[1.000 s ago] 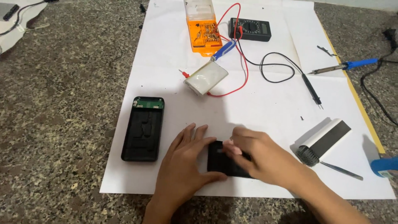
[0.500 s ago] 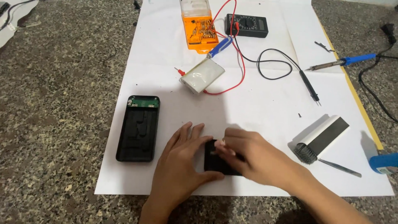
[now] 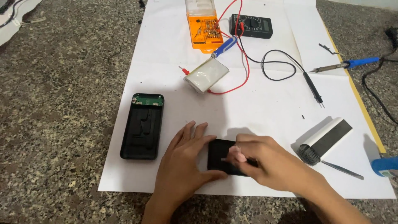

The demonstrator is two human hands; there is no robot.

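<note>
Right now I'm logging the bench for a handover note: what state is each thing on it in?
black cover: flat on the paper, pressed under both hands
left hand: open, palm down on the cover's edge
right hand: fingers pressing the cover
black case: open, green board showing
silver battery pack: out, lying loose
multimeter: leads attached
soldering iron: lying down

A single head-worn camera looks steeply down and forward at the worktop [image 3: 62, 103] from close above. The person's forearms enter from the bottom edge, and the white paper sheet [image 3: 265, 103] fills most of the frame, running off the top edge.
</note>
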